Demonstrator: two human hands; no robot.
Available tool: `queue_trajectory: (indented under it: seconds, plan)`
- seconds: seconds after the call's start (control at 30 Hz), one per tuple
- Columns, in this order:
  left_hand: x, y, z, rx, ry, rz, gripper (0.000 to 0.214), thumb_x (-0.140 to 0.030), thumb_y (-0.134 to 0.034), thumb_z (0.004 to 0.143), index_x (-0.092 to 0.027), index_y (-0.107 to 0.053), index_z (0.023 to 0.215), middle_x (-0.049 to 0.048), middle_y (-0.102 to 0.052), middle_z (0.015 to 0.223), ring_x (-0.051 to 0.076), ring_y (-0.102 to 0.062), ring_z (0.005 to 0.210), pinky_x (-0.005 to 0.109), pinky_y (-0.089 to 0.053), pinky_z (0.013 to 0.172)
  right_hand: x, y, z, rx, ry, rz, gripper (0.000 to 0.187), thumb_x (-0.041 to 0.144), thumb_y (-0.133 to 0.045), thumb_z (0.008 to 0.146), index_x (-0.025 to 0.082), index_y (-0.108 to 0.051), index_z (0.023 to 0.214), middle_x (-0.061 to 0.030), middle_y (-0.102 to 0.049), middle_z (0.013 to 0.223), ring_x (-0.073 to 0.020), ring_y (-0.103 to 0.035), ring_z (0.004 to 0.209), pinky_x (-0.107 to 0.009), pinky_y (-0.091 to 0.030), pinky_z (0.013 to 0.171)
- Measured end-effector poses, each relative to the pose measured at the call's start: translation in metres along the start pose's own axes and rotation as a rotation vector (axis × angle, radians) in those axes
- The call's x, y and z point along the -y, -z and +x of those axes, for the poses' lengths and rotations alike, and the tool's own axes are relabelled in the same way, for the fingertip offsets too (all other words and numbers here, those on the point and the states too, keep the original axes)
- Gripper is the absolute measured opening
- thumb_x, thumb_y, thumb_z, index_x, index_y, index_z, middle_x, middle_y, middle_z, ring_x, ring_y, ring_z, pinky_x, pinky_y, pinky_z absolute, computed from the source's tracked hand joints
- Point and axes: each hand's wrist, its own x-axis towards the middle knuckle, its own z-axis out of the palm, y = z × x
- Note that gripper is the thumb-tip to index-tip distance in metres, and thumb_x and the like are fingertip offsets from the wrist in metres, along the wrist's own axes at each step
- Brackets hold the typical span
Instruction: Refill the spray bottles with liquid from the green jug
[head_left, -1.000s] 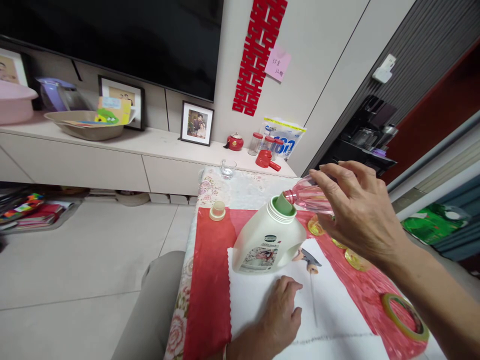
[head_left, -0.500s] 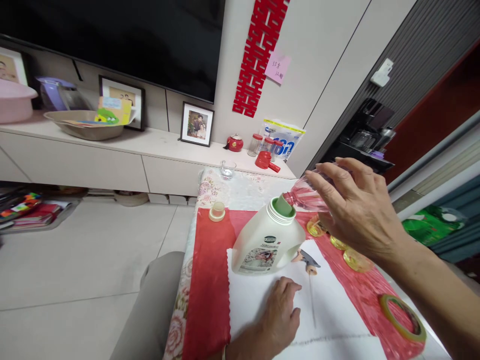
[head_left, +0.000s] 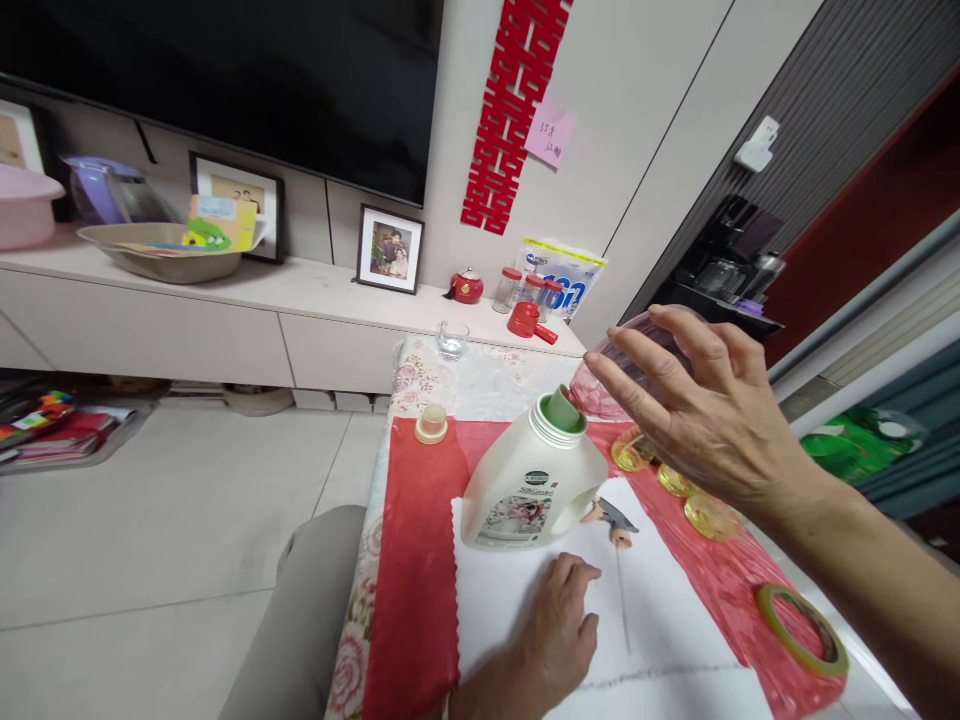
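Observation:
A white detergent bottle (head_left: 517, 490) stands upright on a white sheet, its mouth uncapped around a green pouring spout (head_left: 562, 410). My right hand (head_left: 694, 410) grips a clear, pink-tinted plastic bottle (head_left: 600, 392), tipped so that its neck end is at the spout. Most of that bottle is hidden behind my fingers. Low in front of the detergent bottle, my left hand (head_left: 559, 630) rests on the white sheet (head_left: 645, 620), fingers loosely stretched and holding nothing. To the left, a pale cap (head_left: 431, 425) sits on the red cover.
Yellow translucent pieces (head_left: 709, 517) and a roll of tape (head_left: 802, 630) lie on the red cover (head_left: 420, 560) at the right. Farther back are a small glass cup (head_left: 452, 342), a red scoop (head_left: 523, 320) and red-lidded jars (head_left: 507, 290) by the cabinet (head_left: 337, 340).
My right hand has shifted slightly left and up, and the clear bottle is tipped more steeply at the spout. My left hand and the detergent bottle stay put; the view moved a little.

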Motion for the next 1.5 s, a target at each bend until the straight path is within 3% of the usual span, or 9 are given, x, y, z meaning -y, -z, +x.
queue_trajectory:
  seconds: [0.13, 0.43, 0.63, 0.87, 1.03, 1.13, 1.27, 1.37, 1.5]
  plan:
    - [0.003, -0.002, 0.000, -0.020, -0.014, -0.002, 0.060, 0.001, -0.050, 0.069, -0.019, -0.055, 0.125, 0.0103, -0.056, 0.124, 0.027, -0.052, 0.120, 0.046, -0.044, 0.108, -0.001, 0.003, 0.003, 0.047, 0.006, -0.014, 0.045, 0.016, -0.046, 0.100, 0.028, -0.048, 0.144, -0.0056, -0.046, 0.148, -0.0320, -0.038, 0.138, -0.050, -0.041, 0.099]
    - [0.006, -0.003, 0.000, -0.014, -0.024, -0.003, 0.060, 0.001, -0.050, 0.069, -0.018, -0.055, 0.126, 0.0103, -0.056, 0.124, 0.027, -0.052, 0.120, 0.046, -0.044, 0.109, 0.000, 0.004, 0.006, -0.034, 0.044, -0.014, 0.040, 0.013, -0.050, 0.100, 0.019, -0.049, 0.140, -0.0092, -0.051, 0.143, -0.0354, -0.043, 0.134, -0.050, -0.042, 0.097]
    - [0.004, -0.002, -0.001, -0.008, -0.015, -0.002, 0.060, 0.002, -0.049, 0.068, -0.019, -0.055, 0.124, 0.0101, -0.055, 0.123, 0.026, -0.052, 0.120, 0.046, -0.044, 0.109, 0.002, 0.004, 0.006, -0.047, 0.032, -0.023, 0.039, 0.015, -0.050, 0.100, 0.022, -0.051, 0.138, -0.0076, -0.054, 0.141, -0.0331, -0.044, 0.133, -0.049, -0.041, 0.097]
    - [0.006, -0.004, 0.000, -0.025, -0.028, -0.008, 0.061, 0.003, -0.049, 0.067, -0.020, -0.055, 0.123, 0.0092, -0.056, 0.122, 0.026, -0.054, 0.119, 0.045, -0.045, 0.107, 0.012, -0.005, -0.010, 0.035, -0.190, 0.098, 0.051, 0.017, -0.060, 0.091, 0.021, -0.051, 0.141, -0.0092, -0.051, 0.143, -0.0371, -0.042, 0.133, -0.054, -0.038, 0.100]
    - [0.005, -0.003, 0.001, -0.041, -0.042, -0.022, 0.058, 0.002, -0.050, 0.069, -0.018, -0.055, 0.123, 0.0110, -0.057, 0.121, 0.027, -0.054, 0.118, 0.047, -0.046, 0.107, 0.025, -0.014, -0.053, 0.088, -0.553, 0.484, 0.065, 0.040, -0.067, 0.088, 0.018, -0.048, 0.146, -0.0152, -0.051, 0.140, -0.0381, -0.047, 0.127, -0.058, -0.041, 0.100]
    - [0.002, -0.003, 0.002, -0.065, -0.051, -0.094, 0.059, -0.002, -0.056, 0.070, -0.020, -0.052, 0.126, 0.0110, -0.057, 0.121, 0.029, -0.055, 0.119, 0.049, -0.046, 0.106, 0.048, -0.018, -0.091, 0.161, -0.904, 0.960, 0.084, 0.053, -0.075, 0.082, 0.024, -0.040, 0.153, -0.0130, -0.047, 0.146, -0.0341, -0.049, 0.128, -0.055, -0.044, 0.104]
    - [0.000, -0.003, 0.001, -0.076, -0.046, -0.332, 0.093, -0.017, -0.078, 0.064, -0.025, -0.032, 0.145, 0.0143, -0.050, 0.139, 0.032, -0.056, 0.120, 0.052, -0.050, 0.098, 0.100, -0.018, -0.136, 0.251, -1.325, 1.650, 0.094, 0.048, -0.081, 0.078, 0.028, -0.032, 0.156, -0.0126, -0.037, 0.155, -0.0297, -0.045, 0.138, -0.048, -0.046, 0.109]
    - [0.002, -0.003, 0.001, -0.061, -0.100, -0.502, 0.114, -0.040, -0.088, 0.062, -0.025, -0.019, 0.151, 0.0193, -0.037, 0.152, 0.037, -0.051, 0.129, 0.055, -0.049, 0.100, 0.143, -0.013, -0.156, 0.227, -1.415, 1.960, 0.090, 0.041, -0.081, 0.080, 0.028, -0.033, 0.155, -0.0118, -0.038, 0.154, -0.0272, -0.043, 0.140, -0.046, -0.041, 0.115]
    - [0.003, -0.002, 0.003, -0.094, -0.121, -0.538, 0.110, -0.050, -0.087, 0.064, -0.024, -0.025, 0.151, 0.0187, -0.041, 0.150, 0.037, -0.050, 0.133, 0.054, -0.049, 0.104, 0.176, -0.004, -0.168, 0.272, -1.411, 2.088, 0.089, 0.047, -0.082, 0.077, 0.029, -0.038, 0.152, -0.0092, -0.035, 0.156, -0.0273, -0.041, 0.141, -0.044, -0.039, 0.117]
